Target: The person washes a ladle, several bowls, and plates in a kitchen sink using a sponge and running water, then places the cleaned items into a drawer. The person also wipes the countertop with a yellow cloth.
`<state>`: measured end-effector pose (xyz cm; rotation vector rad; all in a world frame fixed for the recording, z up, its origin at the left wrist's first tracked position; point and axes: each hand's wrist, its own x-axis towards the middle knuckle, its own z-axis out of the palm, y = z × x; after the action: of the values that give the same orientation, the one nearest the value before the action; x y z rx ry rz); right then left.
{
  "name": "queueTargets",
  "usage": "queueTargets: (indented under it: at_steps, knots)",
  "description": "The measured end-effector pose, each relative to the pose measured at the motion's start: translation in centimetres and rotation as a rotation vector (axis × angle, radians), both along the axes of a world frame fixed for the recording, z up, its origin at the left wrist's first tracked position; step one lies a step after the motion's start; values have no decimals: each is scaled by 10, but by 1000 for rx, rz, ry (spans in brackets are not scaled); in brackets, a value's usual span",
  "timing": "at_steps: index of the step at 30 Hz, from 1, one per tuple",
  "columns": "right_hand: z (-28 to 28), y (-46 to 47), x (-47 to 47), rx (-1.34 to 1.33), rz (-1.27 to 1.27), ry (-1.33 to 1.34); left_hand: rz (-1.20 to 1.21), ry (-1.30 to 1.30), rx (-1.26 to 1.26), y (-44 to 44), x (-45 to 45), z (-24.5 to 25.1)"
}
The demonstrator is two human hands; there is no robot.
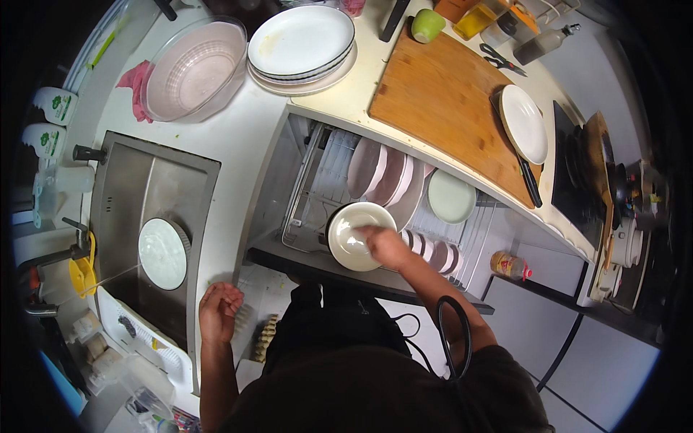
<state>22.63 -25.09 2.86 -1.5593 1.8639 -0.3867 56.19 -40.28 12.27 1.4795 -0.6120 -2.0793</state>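
Note:
My right hand (387, 248) grips the right rim of a cream bowl (349, 246), with a finger reaching inside; the thumb is hidden. The bowl is over the front edge of a pulled-out dish drawer (319, 178). Pink bowls (368, 168) stand on edge in its wire rack, beside a pale green dish (452, 196) and a row of smaller pink dishes (441, 255). My left hand (221, 303) is empty, its fingers loosely curled, near the front edge of the sink (124, 184). A white ribbed bowl (162, 254) sits in the sink under a thin stream of water.
Stacked plates (303, 40) and a pink basin (195, 70) stand on the counter. A wooden cutting board (433, 92) holds a green cup (427, 26), an oval white plate (523, 124) and a knife (529, 181). Scissors (501, 58) lie behind it. Below is an egg tray (265, 338).

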Motion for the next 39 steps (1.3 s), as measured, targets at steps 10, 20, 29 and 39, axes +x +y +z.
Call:
queueTargets:
  at_steps: [10, 20, 29, 39]
  knots:
    - [-29, -79, -95, 74, 444, 787, -37, -58, -67, 4, -14, -1]
    - [-35, -107, -114, 288, 585, 674, 79, 35, -100, 7, -3, -10]
    - [-1, -126, -113, 450, 713, 683, 105, 53, -98, 8, -4, -13]
    - [-8, -141, -101, 515, 826, 742, 101, 77, -78, 6, -2, -16]
